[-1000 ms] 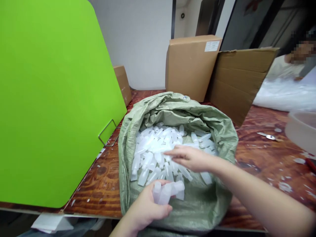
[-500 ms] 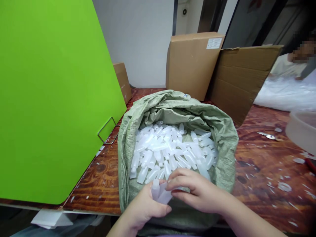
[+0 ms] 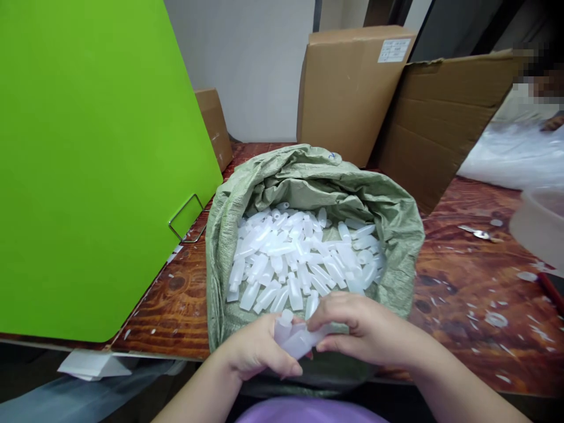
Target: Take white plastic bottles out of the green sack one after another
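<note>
**Inspector:** Both hands are now drawn back to the near rim of the sack (image 3: 399, 235), at six o'clock from the heap of bottles (image 3: 304, 252). A second ago the right hand lay flat over that heap; it has since come in against the left.

**Assistant:** State of the fingers?

**Inspector:** Left hand (image 3: 258, 352) is curled around a small bunch of bottles (image 3: 296, 338), necks pointing to twelve o'clock. Right hand (image 3: 368, 329) pinches the same bunch from three o'clock, thumb under, fingertips on top. Neither hand is slack.

**Assistant:** How should the items handle?

**Inspector:** My judgement: very light, thin-walled translucent plastic, smooth and likely slippery, giving a little under pressure but not brittle. Several held together can slide past one another. Best taken across the body below the shoulder, not by the narrow neck.

**Assistant:** Surroundings?

**Inspector:** Green board (image 3: 97, 164) at nine o'clock, standing on the wooden table (image 3: 462, 294). Cardboard boxes (image 3: 352, 88) at twelve to one o'clock. A pale tub (image 3: 540, 226) at three o'clock. Another person is at two o'clock, well apart.
</note>
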`<action>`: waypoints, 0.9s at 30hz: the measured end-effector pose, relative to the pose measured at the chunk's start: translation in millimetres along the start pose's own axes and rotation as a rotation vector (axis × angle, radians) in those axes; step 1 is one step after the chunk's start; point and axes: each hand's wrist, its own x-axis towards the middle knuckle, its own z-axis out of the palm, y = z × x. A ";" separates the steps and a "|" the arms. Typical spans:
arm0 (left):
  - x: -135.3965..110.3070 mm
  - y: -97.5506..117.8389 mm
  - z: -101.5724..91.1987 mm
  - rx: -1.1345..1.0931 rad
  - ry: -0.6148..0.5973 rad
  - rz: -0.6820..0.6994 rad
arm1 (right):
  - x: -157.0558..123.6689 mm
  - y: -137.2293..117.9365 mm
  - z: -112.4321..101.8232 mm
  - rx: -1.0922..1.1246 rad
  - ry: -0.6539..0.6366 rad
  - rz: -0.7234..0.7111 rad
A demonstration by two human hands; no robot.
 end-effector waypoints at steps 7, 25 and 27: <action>-3.5 0.7 -0.5 -0.001 -0.094 -0.060 | -0.6 -7.9 0.6 0.088 -0.094 -0.213; 1.2 -5.2 -5.1 -0.246 -0.166 -0.074 | -3.3 -0.8 12.9 -0.122 -0.045 0.069; 0.8 -3.6 -6.3 -0.242 -0.166 -0.064 | -5.4 -1.8 10.7 -0.087 -0.003 0.096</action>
